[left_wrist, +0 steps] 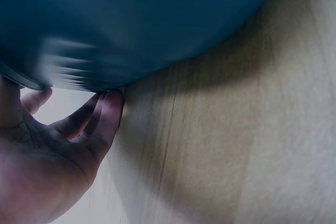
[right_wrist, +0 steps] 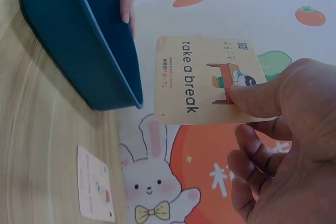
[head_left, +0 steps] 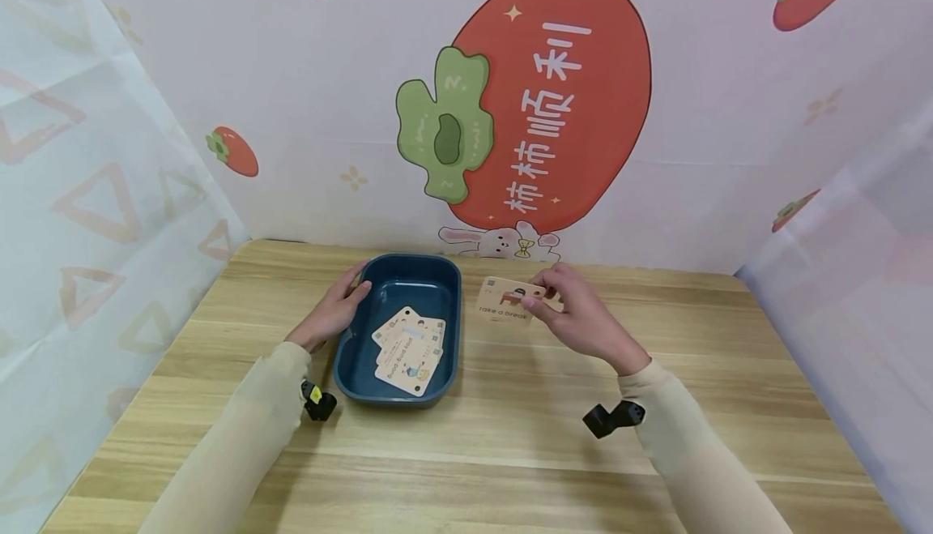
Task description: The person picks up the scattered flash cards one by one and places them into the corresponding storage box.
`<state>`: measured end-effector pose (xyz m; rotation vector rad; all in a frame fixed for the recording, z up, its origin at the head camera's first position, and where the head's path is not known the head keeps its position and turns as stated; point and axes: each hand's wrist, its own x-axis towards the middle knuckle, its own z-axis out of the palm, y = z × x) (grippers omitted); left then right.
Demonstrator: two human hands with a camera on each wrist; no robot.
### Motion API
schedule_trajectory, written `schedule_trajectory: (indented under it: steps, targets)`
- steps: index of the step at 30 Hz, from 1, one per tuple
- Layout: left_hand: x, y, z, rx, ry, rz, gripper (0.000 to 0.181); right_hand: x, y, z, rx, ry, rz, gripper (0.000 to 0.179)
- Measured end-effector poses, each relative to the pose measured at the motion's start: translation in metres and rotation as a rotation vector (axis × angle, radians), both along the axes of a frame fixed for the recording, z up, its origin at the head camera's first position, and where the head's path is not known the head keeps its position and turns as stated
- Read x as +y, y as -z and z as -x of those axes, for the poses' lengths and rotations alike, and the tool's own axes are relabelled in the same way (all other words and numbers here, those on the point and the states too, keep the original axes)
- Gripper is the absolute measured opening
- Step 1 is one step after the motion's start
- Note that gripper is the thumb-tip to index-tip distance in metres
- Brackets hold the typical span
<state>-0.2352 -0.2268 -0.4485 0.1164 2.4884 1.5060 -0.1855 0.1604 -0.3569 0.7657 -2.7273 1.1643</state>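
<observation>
My right hand (head_left: 583,315) pinches a flash card (head_left: 503,299) between thumb and fingers, just right of the tray and above the table. In the right wrist view the card (right_wrist: 205,82) reads "take a break" and shows a figure at a brown desk. At its left side, a dark blue tray (head_left: 457,323) is gripped by my left hand (head_left: 331,311), the thumb over the rim. From the left wrist, the fingers (left_wrist: 109,111) touch the tray's outer wall (left_wrist: 136,30). Several overlapping cards (head_left: 408,356) lie inside, the top one with a "ping-pong" line.
Another card (right_wrist: 94,184) lies flat on the wooden table (head_left: 539,453), mostly hidden by my right hand in the head view. Behind stands a wall covering (head_left: 306,56) with persimmon prints, close to the table's back edge. Cloth also hangs at both sides.
</observation>
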Motion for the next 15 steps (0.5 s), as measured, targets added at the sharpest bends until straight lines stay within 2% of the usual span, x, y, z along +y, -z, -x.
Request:
schedule_trajectory:
  steps: [15]
  targets:
    - [-0.001, 0.001, -0.001, 0.006, -0.001, 0.008, 0.060, -0.040, -0.002, -0.003, 0.018, -0.070, 0.020, 0.008]
